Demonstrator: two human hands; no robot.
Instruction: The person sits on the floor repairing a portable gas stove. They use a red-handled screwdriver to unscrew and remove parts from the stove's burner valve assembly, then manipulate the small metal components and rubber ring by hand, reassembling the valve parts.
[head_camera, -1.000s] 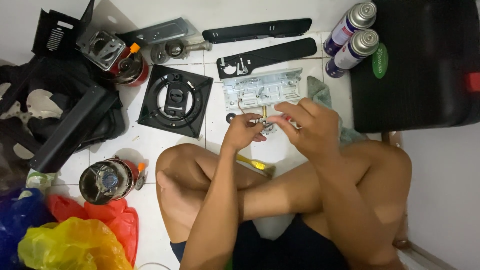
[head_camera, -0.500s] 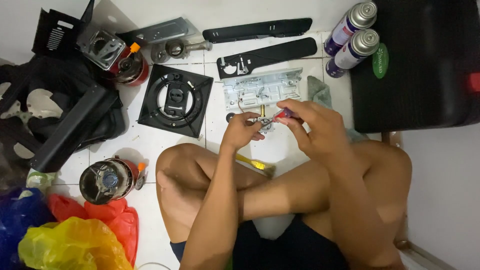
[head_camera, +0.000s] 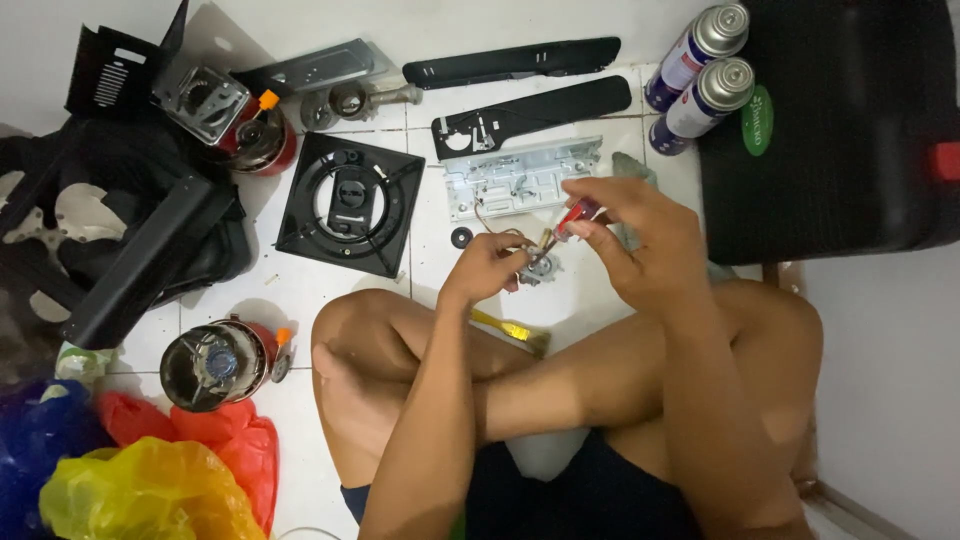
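Left hand (head_camera: 487, 272) pinches a small metal part (head_camera: 541, 268) between thumb and fingers, just above the white tiled floor (head_camera: 330, 300) at the middle of the frame. Right hand (head_camera: 640, 240) is closed on a red-handled screwdriver (head_camera: 572, 217), its tip angled down onto the part. Thin wires (head_camera: 490, 215) run from the part toward the grey metal plate (head_camera: 520, 180) just above it.

The part looks light, stiff and fiddly, likely to spin or slip under the tool, so a firm pinch on its rim, clear of the wires, seems the best hold. The wires look thin and easy to strain. The screwdriver looks light and rigid; the handle is the place to grip.

A small black ring (head_camera: 461, 237) lies on the floor just left of the hands, and a yellow brush (head_camera: 510, 330) sits by the knee below them. Two black strips (head_camera: 520, 90) lie across the top, a square black burner frame (head_camera: 350, 205) sits left of centre, and two gas cans (head_camera: 700, 75) stand against a black case (head_camera: 850, 130) at upper right. A round burner (head_camera: 215, 360) sits at lower left beside coloured plastic bags (head_camera: 150, 480); more stove parts are piled at upper left. Crossed legs crowd the space below the hands, and the plate lies close above.
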